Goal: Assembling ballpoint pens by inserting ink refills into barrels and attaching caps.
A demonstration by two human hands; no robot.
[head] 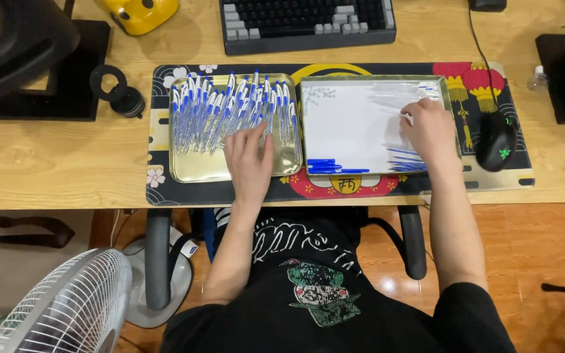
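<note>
Head view: left hand spread flat, fingertips on the blue-and-white pens heaped in the gold tray. Right hand pinches one pen part over the white-lined tray just right, on the surface.

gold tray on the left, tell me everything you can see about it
The gold tray is a shallow rectangular tray with rounded corners and a shiny, metallic-looking surface. It lies flat on the patterned desk mat, left of a second tray lined in white. A crowded row of blue-and-white pens fills its upper half, fanned side by side and tips toward the near edge; its lower part is bare. The left hand rests over its right side, fingers on the pens.
</note>
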